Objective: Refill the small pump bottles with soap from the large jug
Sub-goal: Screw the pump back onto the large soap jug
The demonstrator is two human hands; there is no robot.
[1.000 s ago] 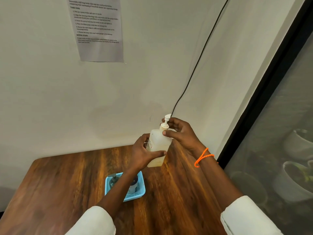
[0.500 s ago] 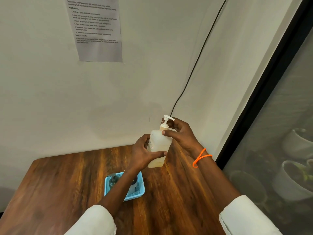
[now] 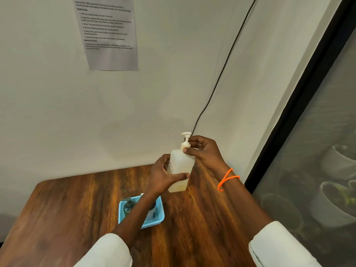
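Holding a pale soap pump bottle [image 3: 180,166] up over the far side of the wooden table [image 3: 202,218].

One left hand [image 3: 163,175] wraps its fingers round the bottle's body, and the right hand [image 3: 204,153] pinches the white pump top [image 3: 186,140] at the neck. A blue basket [image 3: 159,216] sits on the table below, with a dark pump bottle [image 3: 128,206] inside it. An orange bracelet [image 3: 227,179] is on the right wrist.

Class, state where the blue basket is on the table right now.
In the head view, the blue basket sits on the wooden table, near its middle, under the left forearm and nearer the person than the held pump bottle.
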